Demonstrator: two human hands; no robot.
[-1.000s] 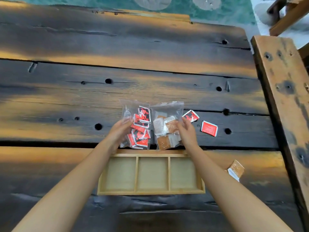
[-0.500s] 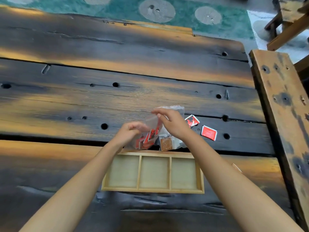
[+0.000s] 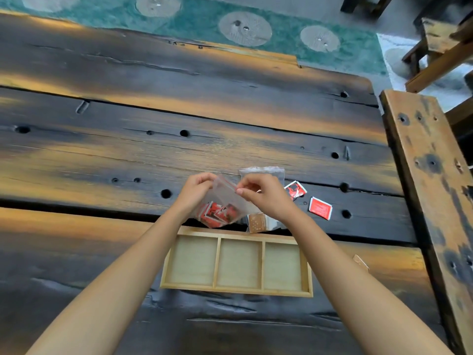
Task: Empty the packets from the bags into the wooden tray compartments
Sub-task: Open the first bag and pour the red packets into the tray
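A clear zip bag of red packets [image 3: 220,208] hangs just beyond the wooden tray [image 3: 238,292]. My left hand [image 3: 195,192] pinches the left side of its top edge, and my right hand [image 3: 266,196] pinches the right side. The tray has three compartments side by side, all bare inside. A second clear bag with brown and white packets [image 3: 258,222] lies on the table under my right hand, mostly hidden by it. Two loose red packets [image 3: 294,190] [image 3: 320,208] lie to the right of the bags.
The dark plank table [image 3: 128,149] has holes and gaps between boards. A brown packet [image 3: 361,262] peeks out beside my right forearm. A wooden bench [image 3: 432,190] runs along the right edge. Green carpet and chair legs lie beyond.
Both hands were resting on the two flat bags. They have lifted the bag of red packets off the table and now pinch its top edge; the view tilted further up the table.
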